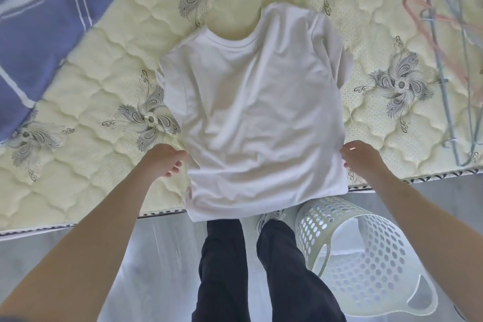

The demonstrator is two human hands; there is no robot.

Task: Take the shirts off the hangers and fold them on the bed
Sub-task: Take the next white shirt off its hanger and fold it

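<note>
The bed [86, 102] fills the upper view, its cream quilted top printed with grey flower shapes. A blue blanket [39, 21] with white lines covers its far left corner. 1 white shirt [256, 117] lies flat in the middle of the bed, collar away from the person, sleeves tucked in, hem hanging just over the near edge. A white perforated basket [366, 264] lies tipped on the floor, beside the person's right leg. Pink, blue and grey hangers [454, 81] lie in a loose heap at the bed's right side. The shirt sits between the 2 hands: the left hand [163, 159] pinches its left edge, the right hand [362, 157] pinches its right edge, both low on the shirt.
</note>
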